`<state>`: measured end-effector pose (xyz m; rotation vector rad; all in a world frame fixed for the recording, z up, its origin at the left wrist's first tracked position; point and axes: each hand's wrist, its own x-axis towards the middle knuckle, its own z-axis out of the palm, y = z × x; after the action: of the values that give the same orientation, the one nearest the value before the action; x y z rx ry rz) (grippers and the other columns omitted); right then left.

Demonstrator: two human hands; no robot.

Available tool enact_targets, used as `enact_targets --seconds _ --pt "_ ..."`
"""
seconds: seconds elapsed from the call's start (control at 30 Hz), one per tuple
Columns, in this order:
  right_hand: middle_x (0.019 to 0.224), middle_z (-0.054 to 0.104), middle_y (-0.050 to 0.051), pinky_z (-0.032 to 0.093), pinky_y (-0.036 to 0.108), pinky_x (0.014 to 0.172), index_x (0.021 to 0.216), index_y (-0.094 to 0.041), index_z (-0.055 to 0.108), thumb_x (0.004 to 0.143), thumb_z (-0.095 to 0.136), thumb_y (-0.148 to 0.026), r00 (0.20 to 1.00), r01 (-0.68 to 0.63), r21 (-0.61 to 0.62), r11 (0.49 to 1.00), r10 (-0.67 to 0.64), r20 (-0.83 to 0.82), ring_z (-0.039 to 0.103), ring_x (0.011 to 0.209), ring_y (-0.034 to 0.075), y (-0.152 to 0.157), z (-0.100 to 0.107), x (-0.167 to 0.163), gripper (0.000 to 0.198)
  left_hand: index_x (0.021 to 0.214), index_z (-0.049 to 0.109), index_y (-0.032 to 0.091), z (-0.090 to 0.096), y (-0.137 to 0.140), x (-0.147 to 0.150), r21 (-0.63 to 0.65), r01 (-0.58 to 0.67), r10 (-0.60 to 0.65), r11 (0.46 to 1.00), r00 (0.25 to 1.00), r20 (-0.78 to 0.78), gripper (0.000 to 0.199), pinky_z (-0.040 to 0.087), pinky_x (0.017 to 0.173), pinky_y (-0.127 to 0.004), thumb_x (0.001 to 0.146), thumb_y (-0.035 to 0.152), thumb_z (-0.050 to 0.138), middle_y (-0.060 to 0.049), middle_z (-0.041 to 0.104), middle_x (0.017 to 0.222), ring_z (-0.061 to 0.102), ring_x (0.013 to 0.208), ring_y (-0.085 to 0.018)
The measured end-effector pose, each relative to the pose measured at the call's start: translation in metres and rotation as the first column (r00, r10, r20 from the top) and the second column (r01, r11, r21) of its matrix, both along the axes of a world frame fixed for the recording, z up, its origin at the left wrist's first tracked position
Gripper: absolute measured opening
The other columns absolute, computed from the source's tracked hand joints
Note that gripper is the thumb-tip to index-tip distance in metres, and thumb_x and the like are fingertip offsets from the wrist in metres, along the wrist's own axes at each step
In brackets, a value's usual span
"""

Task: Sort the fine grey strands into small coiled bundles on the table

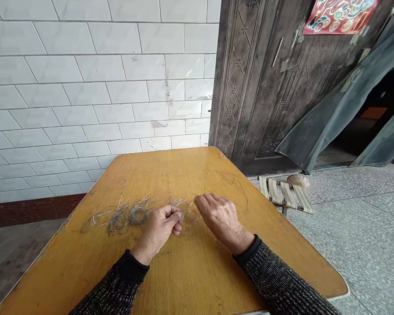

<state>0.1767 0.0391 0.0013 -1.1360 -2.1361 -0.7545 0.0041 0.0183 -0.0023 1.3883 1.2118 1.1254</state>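
My left hand [164, 225] is closed in a pinch, thumb against forefinger, on a thin wire above the wooden table [197, 271]. Just right of it, my right hand [218, 216] is closed, back of the hand up, its fingertips bent around the same wire. A small loop of the thin wire [193, 215] shows between the two hands. Beside my left hand lie coiled bundles of grey wire [138, 214], with another tangled bundle [116, 222] further left. More wire ends poke up behind my left hand. My palms and some fingers are hidden.
Loose dark strands of wire [228, 176] lie at the table's far right. A white tiled wall [101, 100] stands behind. To the right are a dark carved door [243, 87], a grey curtain [341, 105] and a low strap-seated stool [284, 194] on the speckled floor.
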Motion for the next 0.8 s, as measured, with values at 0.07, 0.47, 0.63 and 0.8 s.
enact_targets --seconds 0.07,0.47,0.63,0.8 --pt "0.057 0.052 -0.002 0.019 0.028 0.05 0.067 -0.019 0.049 0.082 0.048 -0.01 1.0 0.001 0.001 1.0 -0.001 -0.01 0.042 0.051 0.013 -0.001 0.0 0.0 0.018 0.067 0.058 0.015 0.0 0.0 0.0 0.002 -0.01 0.01 1.0 1.0 -0.006 0.015 0.041 0.045 -0.021 0.073 0.029 0.056 0.003 0.053 0.053 0.049 0.045 -0.009" --pt "0.09 0.063 0.004 0.031 0.03 0.076 0.09 -0.018 0.059 0.087 0.049 -0.018 0.972 -0.225 -0.031 0.974 0.226 0.057 0.049 0.087 0.018 0.002 0.014 0.002 0.01 0.063 0.056 0.017 0.001 0.0 0.0 0.011 -0.029 0.031 1.0 0.99 -0.139 0.015 0.039 0.041 -0.02 0.072 0.028 0.054 0.005 0.051 0.048 0.048 0.041 -0.009" --pt "0.073 0.06 0.002 0.031 0.028 0.069 0.078 -0.018 0.059 0.086 0.051 -0.017 0.965 -0.244 -0.097 0.965 0.252 0.071 0.047 0.074 0.016 0.001 0.013 0.0 0.011 0.061 0.055 0.017 0.004 -0.003 0.004 0.029 -0.02 0.025 0.999 0.982 -0.185 0.016 0.039 0.04 -0.02 0.073 0.028 0.053 0.005 0.051 0.046 0.048 0.04 -0.009" --pt "0.066 0.057 0.001 0.029 0.029 0.068 0.07 -0.018 0.055 0.086 0.048 -0.015 0.975 -0.215 -0.044 0.976 0.217 0.051 0.044 0.068 0.015 0.005 0.006 -0.002 0.018 0.061 0.055 0.017 0.005 -0.005 0.004 0.023 -0.015 0.018 1.0 0.984 -0.177 0.017 0.039 0.04 -0.02 0.073 0.028 0.054 0.004 0.051 0.046 0.048 0.04 -0.009"
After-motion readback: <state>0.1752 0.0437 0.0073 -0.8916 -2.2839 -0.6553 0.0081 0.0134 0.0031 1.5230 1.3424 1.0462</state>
